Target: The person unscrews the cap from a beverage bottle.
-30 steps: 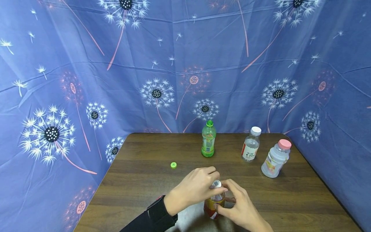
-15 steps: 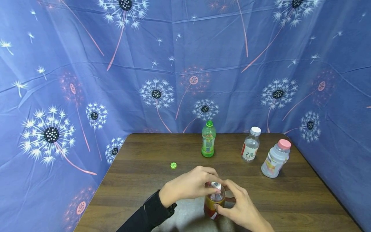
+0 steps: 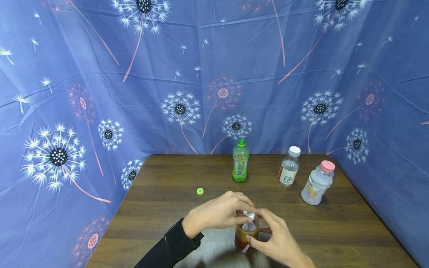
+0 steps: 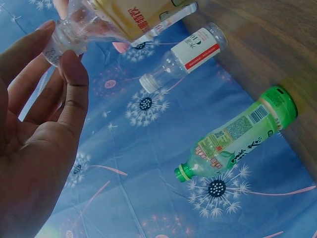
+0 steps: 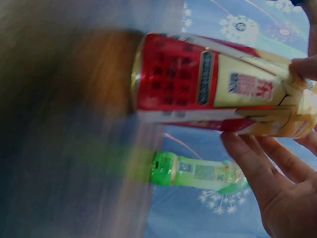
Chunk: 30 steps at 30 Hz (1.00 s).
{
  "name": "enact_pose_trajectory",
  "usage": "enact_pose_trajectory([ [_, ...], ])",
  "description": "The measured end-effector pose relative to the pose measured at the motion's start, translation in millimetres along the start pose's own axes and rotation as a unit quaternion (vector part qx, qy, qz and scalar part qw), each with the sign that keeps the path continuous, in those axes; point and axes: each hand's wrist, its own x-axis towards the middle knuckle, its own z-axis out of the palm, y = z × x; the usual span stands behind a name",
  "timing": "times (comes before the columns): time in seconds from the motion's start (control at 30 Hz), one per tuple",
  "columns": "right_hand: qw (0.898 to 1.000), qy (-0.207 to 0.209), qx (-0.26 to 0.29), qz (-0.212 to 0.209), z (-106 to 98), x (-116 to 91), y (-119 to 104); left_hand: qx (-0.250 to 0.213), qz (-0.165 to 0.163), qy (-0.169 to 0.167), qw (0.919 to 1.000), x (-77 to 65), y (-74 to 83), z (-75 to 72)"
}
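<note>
A plastic bottle [image 3: 247,238] with a red and yellow label stands upright near the table's front. My right hand [image 3: 279,240] grips its upper body from the right, thumb on one side and fingers on the other. The right wrist view shows that hand's fingertips against the bottle's label [image 5: 188,74]. My left hand [image 3: 219,213] comes over from the left and pinches the white cap [image 3: 249,214] between thumb and fingers. From the left wrist, the pale cap [image 4: 56,53] shows at the thumb tip, partly covered by fingers.
Behind stands a green bottle [image 3: 240,163] without a cap. A green cap [image 3: 200,191] lies on the wooden table [image 3: 161,212] to the left. At right are a white-capped clear bottle [image 3: 289,169] and a pink-capped bottle [image 3: 316,186]. A blue dandelion cloth [image 3: 201,56] hangs behind.
My left hand has turned about the cap, its wrist shifting left and its fingers coming round to the far side. The right hand keeps its grip and the bottle stays in place.
</note>
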Motion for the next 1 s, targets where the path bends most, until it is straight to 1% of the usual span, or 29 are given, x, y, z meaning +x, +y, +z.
enact_pose_trajectory([
  [0.13,1.000,0.011,0.007,0.015,3,-2,2,0.012,0.000,0.002,0.9999,-0.5,1.5,1.6],
  [0.23,1.000,0.021,0.009,0.019,5,-3,3,0.021,-0.005,0.014,0.9997,-0.6,4.0,4.5],
  [0.3,1.000,0.027,0.002,0.014,6,-3,4,0.037,-0.014,0.032,0.9987,-0.3,6.7,7.1],
  [0.37,1.000,0.030,-0.003,0.007,6,-3,4,0.067,-0.029,0.060,0.9956,0.3,9.8,10.3],
  [0.43,1.000,0.030,-0.006,0.000,6,-2,5,0.112,-0.048,0.090,0.9885,1.4,12.5,13.7],
  [0.53,1.000,0.026,-0.001,0.005,7,0,5,0.192,-0.077,0.126,0.9703,3.7,15.3,17.9],
  [0.6,1.000,0.024,0.003,0.012,7,0,4,0.226,-0.089,0.135,0.9607,5.3,16.5,19.9],
  [0.63,1.000,0.023,0.006,0.015,7,0,4,0.235,-0.093,0.136,0.9580,5.6,17.0,20.5],
  [0.67,1.000,0.021,0.011,0.020,7,0,4,0.237,-0.095,0.138,0.9569,6.0,17.6,20.9],
  [0.73,0.999,0.017,0.018,0.025,7,1,3,0.227,-0.100,0.135,0.9593,6.6,18.9,21.1],
  [0.9,0.999,0.009,0.028,0.044,6,2,1,0.183,-0.116,0.123,0.9685,8.3,22.5,19.2],
  [1.0,0.999,0.007,0.026,0.046,5,3,1,0.169,-0.120,0.117,0.9713,9.7,22.9,17.8],
])
